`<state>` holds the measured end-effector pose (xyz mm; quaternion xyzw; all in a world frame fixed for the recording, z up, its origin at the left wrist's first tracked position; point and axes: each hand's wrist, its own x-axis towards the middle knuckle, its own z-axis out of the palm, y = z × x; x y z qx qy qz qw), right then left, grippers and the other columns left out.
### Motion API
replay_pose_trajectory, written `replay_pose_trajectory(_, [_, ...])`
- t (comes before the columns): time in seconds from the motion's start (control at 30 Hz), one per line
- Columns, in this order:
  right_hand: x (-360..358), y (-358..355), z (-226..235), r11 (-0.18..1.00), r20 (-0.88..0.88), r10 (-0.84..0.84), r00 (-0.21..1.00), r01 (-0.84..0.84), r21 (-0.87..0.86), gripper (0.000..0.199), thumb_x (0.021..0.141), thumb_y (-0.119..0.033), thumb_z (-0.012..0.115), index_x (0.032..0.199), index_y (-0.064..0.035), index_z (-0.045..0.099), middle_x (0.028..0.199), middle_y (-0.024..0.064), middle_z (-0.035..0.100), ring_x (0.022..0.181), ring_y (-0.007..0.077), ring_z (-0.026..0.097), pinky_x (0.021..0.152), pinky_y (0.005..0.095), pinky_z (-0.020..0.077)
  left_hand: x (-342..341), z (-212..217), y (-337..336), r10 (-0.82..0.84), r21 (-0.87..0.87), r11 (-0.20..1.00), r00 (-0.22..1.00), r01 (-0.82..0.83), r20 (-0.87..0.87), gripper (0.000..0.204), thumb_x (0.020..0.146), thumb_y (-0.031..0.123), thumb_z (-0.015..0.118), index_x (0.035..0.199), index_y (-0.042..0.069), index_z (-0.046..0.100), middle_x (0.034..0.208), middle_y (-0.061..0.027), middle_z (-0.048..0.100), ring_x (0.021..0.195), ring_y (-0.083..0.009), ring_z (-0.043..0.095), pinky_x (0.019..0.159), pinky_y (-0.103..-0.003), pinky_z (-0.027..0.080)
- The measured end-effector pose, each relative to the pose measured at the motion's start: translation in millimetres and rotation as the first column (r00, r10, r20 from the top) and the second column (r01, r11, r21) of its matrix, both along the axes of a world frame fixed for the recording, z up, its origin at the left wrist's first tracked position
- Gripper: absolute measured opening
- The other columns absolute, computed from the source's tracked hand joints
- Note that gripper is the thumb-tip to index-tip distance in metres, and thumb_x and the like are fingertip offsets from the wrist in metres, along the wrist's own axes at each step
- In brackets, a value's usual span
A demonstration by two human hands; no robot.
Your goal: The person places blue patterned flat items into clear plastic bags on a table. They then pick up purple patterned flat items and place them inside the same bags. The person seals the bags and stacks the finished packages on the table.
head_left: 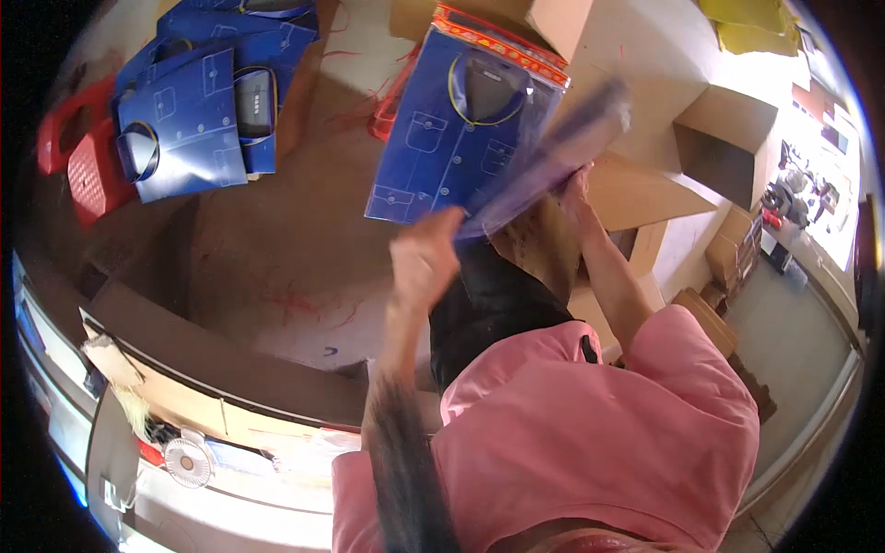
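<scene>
Between my two hands is a thin, flat, plastic-wrapped packet (pixel 548 157), tilted steeply and blurred, with a bluish-purple tint. My left hand (pixel 427 258) is closed on its near lower corner. Farther up along its edge, my right hand (pixel 577 191) grips it from the right side, fingers partly hidden. Just beyond lies a blue shirt-print package (pixel 438 129) with a round collar cut-out and a red-orange strip across its top. The held packet covers part of that package's right side.
Several blue shirt-print sleeves (pixel 189 115) lie piled at the far left beside a red plastic stool (pixel 97 170). Open cardboard boxes (pixel 724 138) stand on the right. Red string scraps (pixel 300 300) litter the floor. A small white fan (pixel 188 459) stands at the lower left.
</scene>
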<state>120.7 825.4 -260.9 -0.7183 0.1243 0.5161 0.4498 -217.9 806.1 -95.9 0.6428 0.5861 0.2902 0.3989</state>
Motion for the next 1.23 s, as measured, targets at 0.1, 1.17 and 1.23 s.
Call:
replay_pose_trajectory(0.1, [-23.5,11.9,-16.7,0.969,0.094,0.182,0.979,-0.194,0.151,0.073,0.088,-0.062,0.026,0.136,-0.0071,0.027,0.139,0.0080,0.032,0.121,0.0262,0.039,0.094,0.0425,0.0381,-33.4,-70.9,18.9,0.084,-0.166,0.979,0.974,-0.120,-0.211,0.025,0.076,0.000,0.050,0.097,0.009,0.060,0.087,-0.0129,0.065,0.079,-0.0320,0.062,0.067,-0.038,0.050])
replay_pose_trajectory(1.17, [-439.3,60.1,33.2,-0.150,0.597,0.801,0.027,-0.958,0.244,0.025,0.087,-0.029,0.055,0.093,-0.0060,0.059,0.068,0.0009,0.055,0.058,0.0069,0.049,0.050,0.0201,0.0386,-120.1,75.9,-355.9,0.868,0.247,0.362,0.229,-0.899,-0.440,0.027,0.081,-0.001,0.052,0.108,0.004,0.054,0.110,-0.0189,0.055,0.105,-0.0359,0.051,0.088,-0.039,0.042])
replay_pose_trajectory(1.23, [-499.8,102.6,-19.9,-0.103,0.641,0.768,-0.011,-0.989,0.106,0.033,0.084,-0.040,0.055,0.091,-0.0075,0.059,0.066,0.0005,0.054,0.055,0.0087,0.049,0.049,0.0213,0.0395,-110.8,79.3,-358.8,0.851,0.345,0.417,0.229,-0.841,-0.472,0.026,0.083,0.002,0.053,0.108,0.006,0.055,0.123,-0.0212,0.049,0.117,-0.0377,0.045,0.101,-0.035,0.034])
